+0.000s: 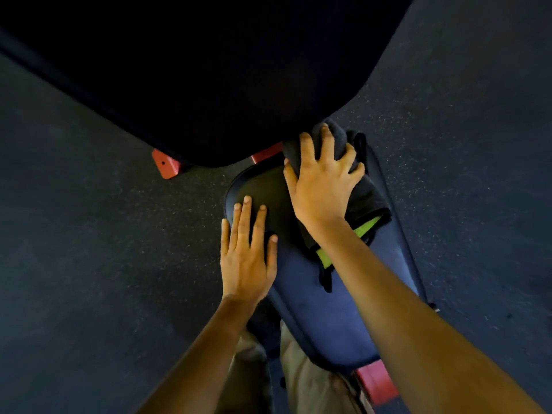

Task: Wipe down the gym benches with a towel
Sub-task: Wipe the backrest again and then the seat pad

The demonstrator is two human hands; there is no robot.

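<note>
Centrally: a right hand [324,186] gripped a bunched dark towel [368,201] with a green stripe, at the far end of a blue bench seat [313,309], against the black backrest [209,85]. A left hand [245,261] lay flat on the seat beside it, fingers straight. A red frame bracket [165,164] showed over speckled floor [89,234].

Matt cloth towel [366,198]; smooth padded bench seat [313,309].
</note>
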